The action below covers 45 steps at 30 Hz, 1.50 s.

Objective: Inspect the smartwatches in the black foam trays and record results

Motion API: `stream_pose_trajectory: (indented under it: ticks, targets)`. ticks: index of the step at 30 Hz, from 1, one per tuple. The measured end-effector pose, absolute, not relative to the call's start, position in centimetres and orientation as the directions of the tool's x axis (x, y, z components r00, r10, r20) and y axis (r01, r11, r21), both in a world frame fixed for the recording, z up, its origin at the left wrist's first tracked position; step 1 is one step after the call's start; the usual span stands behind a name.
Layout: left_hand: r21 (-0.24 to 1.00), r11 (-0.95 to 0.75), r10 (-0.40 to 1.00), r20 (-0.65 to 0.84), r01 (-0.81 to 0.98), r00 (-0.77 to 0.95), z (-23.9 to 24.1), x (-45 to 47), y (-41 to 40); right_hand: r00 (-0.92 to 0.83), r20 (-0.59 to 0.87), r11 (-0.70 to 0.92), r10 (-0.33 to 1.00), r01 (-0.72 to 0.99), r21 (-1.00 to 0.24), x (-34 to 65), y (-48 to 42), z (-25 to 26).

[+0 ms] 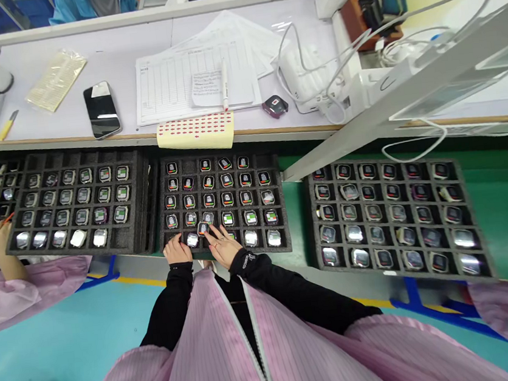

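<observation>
A dark foam tray [283,211] with square compartments lies in front of me, holding rows of strapless smartwatches. My right hand [225,247] reaches over its front rows, thumb and fingertips closed on one smartwatch [202,228], which sits higher than the compartment walls with its screen lit. Over the front left corner compartment is my left hand [178,249], fingers curled downward; whatever lies under them is hidden. Between the two hands another smartwatch [192,239] with a bright, reflecting face rests in its compartment.
More watch-filled trays stand left [136,228] and right [474,232]. A co-worker's hand [0,241] is at far left. On the bench behind are a phone [102,110], paper sheets [164,90], a pen [224,84], a dark watch [275,107] and cables. A slanted grey post [348,134] crosses right.
</observation>
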<state>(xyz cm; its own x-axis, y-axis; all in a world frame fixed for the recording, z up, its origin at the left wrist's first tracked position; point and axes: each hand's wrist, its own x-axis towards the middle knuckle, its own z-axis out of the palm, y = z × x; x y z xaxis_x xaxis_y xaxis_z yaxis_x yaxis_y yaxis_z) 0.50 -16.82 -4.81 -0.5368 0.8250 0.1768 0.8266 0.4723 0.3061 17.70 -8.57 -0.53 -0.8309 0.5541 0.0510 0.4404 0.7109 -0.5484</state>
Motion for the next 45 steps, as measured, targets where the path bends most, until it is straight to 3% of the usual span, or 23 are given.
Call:
stream_pose_trajectory:
  ticks: [7,14,31,37,45]
  targets:
    - [0.330,0.486,0.818,0.152,0.809,-0.554,-5.0,0.5,-16.9,-0.710,-0.012,0.608,0.704,0.610,-0.508,16.5,-6.5,0.7]
    - [0.337,0.476,0.822,0.157,0.812,-0.547,-5.2,0.5,-17.0,-0.758,-0.104,0.680,0.644,0.630,-0.377,14.4,-4.4,0.0]
    - [0.344,0.451,0.837,0.156,0.824,-0.524,-5.0,0.3,-17.1,-0.730,-0.052,0.635,0.681,0.625,-0.453,17.2,-6.5,-0.5]
    - [0.361,0.473,0.826,0.136,0.804,-0.547,-4.5,-0.1,-16.6,-0.680,0.060,0.599,0.731,0.597,-0.534,16.6,-5.4,-0.4]
    - [0.365,0.533,0.816,0.018,0.763,-0.578,-4.2,-0.9,-15.3,-0.714,0.092,0.662,0.694,0.583,-0.471,16.3,-6.0,-1.6]
